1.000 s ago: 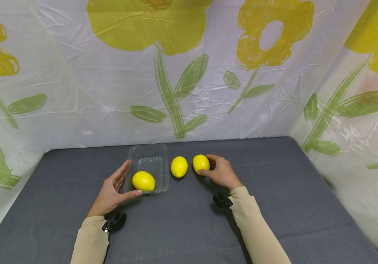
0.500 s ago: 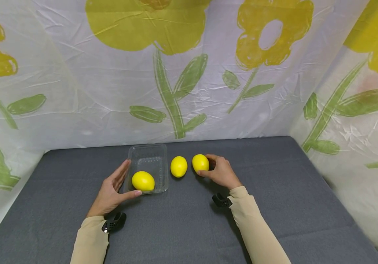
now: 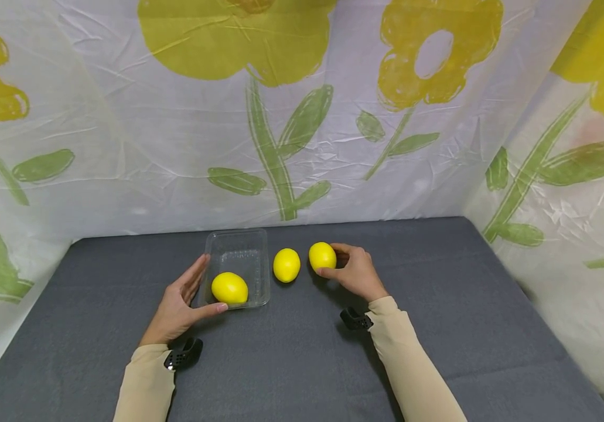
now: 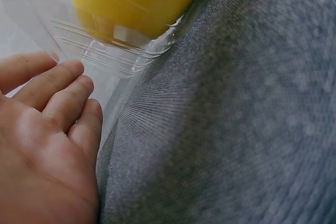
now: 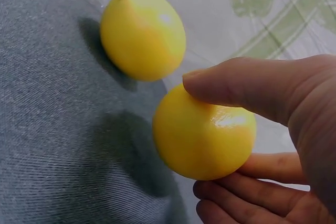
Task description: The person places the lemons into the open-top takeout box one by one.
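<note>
My right hand [image 3: 357, 272] holds a yellow lemon [image 3: 322, 257] between thumb and fingers. In the right wrist view that lemon [image 5: 205, 135] hangs over its shadow on the cloth. Left of it a second lemon [image 3: 286, 265] lies on the table. A third lemon [image 3: 229, 288] sits in the near end of a clear plastic container [image 3: 249, 266]. My left hand [image 3: 177, 310] is spread round the container's near left corner, fingers along the left side and thumb by the front edge. From the left wrist, its fingers [image 4: 68, 85] look nearly straight beside the clear wall.
Dark grey cloth [image 3: 280, 363] covers the table. Behind it and at both sides hangs a white sheet [image 3: 164, 146] printed with yellow flowers. A black band [image 3: 183, 354] is on the left wrist and another [image 3: 355, 319] on the right.
The lemon in my right hand has risen slightly, with the hand moving a little up along with it. My left hand, the container and the other lemons stay where they were.
</note>
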Demonstrator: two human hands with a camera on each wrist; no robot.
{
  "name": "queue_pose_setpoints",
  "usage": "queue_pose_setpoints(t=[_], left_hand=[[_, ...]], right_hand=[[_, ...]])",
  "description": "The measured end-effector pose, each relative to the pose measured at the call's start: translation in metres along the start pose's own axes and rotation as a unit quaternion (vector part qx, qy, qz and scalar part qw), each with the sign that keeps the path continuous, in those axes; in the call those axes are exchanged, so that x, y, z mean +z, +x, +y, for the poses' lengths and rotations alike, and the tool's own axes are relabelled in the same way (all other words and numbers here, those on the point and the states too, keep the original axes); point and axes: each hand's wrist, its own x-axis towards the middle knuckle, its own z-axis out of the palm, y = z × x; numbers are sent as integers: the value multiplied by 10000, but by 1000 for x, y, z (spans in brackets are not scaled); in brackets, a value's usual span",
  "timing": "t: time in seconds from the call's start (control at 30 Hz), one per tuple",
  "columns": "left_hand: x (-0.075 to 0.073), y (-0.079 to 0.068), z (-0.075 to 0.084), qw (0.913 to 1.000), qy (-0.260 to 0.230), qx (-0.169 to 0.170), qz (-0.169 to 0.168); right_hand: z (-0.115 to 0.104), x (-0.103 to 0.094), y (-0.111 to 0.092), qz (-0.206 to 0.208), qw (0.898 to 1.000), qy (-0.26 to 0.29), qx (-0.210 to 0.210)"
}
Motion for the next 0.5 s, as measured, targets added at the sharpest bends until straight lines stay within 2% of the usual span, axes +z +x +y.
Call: queue_pose_setpoints(t=[0.5], left_hand=[[0, -1, 1, 10000, -79, 2, -60]], right_hand=[[-20, -6, 2, -112, 9986, 395, -325]])
